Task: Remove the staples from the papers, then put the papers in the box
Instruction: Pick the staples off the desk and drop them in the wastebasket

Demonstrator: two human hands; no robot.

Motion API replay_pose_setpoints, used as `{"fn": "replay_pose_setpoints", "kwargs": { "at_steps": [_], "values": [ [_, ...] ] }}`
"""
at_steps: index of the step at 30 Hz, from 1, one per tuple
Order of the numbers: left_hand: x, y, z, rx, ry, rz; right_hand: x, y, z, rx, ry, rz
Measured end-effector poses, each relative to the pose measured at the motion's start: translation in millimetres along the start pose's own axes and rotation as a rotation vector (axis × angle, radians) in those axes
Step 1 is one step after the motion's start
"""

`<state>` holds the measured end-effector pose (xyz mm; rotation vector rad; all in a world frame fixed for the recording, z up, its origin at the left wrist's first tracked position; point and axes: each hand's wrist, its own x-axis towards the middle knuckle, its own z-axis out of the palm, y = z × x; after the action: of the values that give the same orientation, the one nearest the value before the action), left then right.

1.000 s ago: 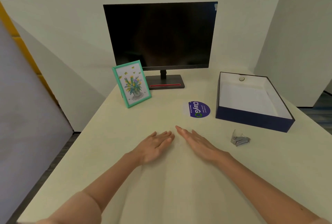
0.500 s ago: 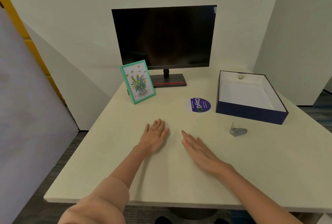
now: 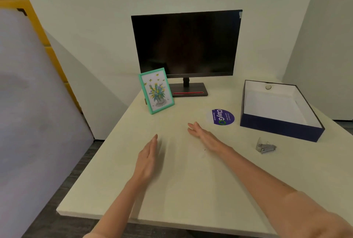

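Hands are held empty above the table [image 3: 191, 190]: left hand [image 3: 148, 159] edge-on, right hand [image 3: 204, 136] flat, fingers extended. No papers are visible. Staple remover [image 3: 265, 147] lies to the right, near the open box [image 3: 277, 128]; it should be pinched by its sides once papers are located

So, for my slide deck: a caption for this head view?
Both empty hands, left and right, hover over the table near box and staple remover.
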<state>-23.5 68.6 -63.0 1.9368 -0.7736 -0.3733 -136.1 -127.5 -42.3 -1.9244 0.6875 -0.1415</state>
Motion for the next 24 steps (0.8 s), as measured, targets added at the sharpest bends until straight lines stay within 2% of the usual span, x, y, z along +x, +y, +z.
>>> {"fn": "replay_pose_setpoints", "kwargs": {
  "at_steps": [3, 7, 11, 13, 15, 16, 19, 21, 24],
  "values": [
    [-1, -5, 0, -0.085, 0.033, -0.023, 18, -1, 2, -0.015, -0.013, 0.001],
    [-1, -5, 5, 0.038, 0.02, 0.013, 16, 1, 5, -0.093, -0.064, -0.041],
    [0, -2, 7, 0.126, -0.022, 0.035, -22, 24, 3, -0.063, -0.173, -0.075],
    [2, 2, 12, 0.196, -0.065, 0.055, -43, 30, -2, 0.024, -0.174, -0.068],
    [5, 3, 20, 0.268, -0.119, 0.094, -55, 32, -10, 0.128, -0.057, -0.096],
    [7, 1, 25, 0.301, -0.144, 0.115, -58, 33, -13, 0.123, 0.067, -0.123],
    [9, -1, 34, 0.344, -0.172, 0.136, -58, 47, -15, -0.201, 0.433, -0.027],
    [7, 0, 34, 0.321, -0.146, 0.124, -60, 51, -6, -0.38, 0.486, 0.074],
    [5, 1, 32, 0.302, -0.123, 0.117, -59, 43, 9, -0.368, 0.455, 0.095]
  ]
}}
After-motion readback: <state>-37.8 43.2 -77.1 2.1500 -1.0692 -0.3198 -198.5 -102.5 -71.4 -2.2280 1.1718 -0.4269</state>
